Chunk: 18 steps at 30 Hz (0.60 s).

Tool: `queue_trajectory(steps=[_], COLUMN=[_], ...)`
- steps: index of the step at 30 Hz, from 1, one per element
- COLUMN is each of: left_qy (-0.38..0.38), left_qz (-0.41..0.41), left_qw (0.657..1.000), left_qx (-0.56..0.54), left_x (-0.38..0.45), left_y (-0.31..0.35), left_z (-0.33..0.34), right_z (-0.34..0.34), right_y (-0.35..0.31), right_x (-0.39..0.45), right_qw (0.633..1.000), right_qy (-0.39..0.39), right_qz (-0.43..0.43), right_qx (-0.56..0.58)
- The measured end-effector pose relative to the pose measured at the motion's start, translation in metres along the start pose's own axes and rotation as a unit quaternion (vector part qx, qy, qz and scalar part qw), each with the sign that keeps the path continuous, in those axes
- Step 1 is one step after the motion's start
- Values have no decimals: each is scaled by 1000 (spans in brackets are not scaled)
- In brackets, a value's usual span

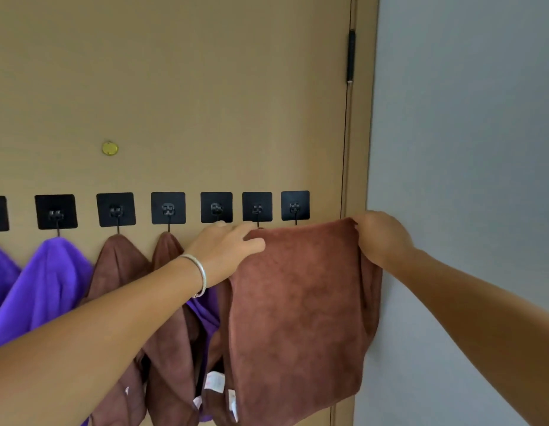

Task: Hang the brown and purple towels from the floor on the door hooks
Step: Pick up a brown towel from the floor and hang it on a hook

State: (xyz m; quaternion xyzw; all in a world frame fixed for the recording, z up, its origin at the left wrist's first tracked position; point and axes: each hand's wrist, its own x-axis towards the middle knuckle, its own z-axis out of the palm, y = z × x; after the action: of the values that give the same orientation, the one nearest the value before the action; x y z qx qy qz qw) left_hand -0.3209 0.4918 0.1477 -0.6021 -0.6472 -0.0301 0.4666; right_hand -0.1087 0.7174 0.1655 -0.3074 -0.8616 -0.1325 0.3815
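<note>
Pinching brown towel (297,302) corners: left hand (230,250), right hand (380,235)

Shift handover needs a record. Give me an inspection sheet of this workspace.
Surface: tan door carrying a row of black adhesive hooks.
Job's things: brown towel held spread below the two rightmost hooks; purple towels and brown towels already hang to its left.
Clutter: nothing seen.
Hands: left hand and right hand grip the spread towel's top corners.
Cables: nothing seen.
Surroundings: grey wall to the right, black hinge, small gold disc on the door.
</note>
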Motion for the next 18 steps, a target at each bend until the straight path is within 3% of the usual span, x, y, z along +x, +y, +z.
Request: queue_trajectory(steps=[5, 7, 10, 13, 15, 18], left_qy=[-53, -73, -99, -92, -99, -141], left_qz=[-58, -84, -102, -68, -16, -7], left_qw=[997, 993, 988, 988, 989, 978], left_qx=[10, 25, 67, 99, 109, 154], left_x=[32, 47, 65, 76, 80, 83], left_y=[0, 2, 6, 9, 10, 11], left_z=[10, 11, 13, 17, 21, 28], right_z=[0, 5, 20, 31, 38, 45], right_y=[-2, -5, -13, -18, -21, -19], right_x=[18, 30, 42, 48, 50, 52], right_qw=[992, 989, 991, 994, 991, 992], right_qy=[-25, -65, -30, -56, -57, -56], right_qz=[-121, -117, -114, -90, -118, -110], right_qx=[31, 66, 58, 31, -32, 9])
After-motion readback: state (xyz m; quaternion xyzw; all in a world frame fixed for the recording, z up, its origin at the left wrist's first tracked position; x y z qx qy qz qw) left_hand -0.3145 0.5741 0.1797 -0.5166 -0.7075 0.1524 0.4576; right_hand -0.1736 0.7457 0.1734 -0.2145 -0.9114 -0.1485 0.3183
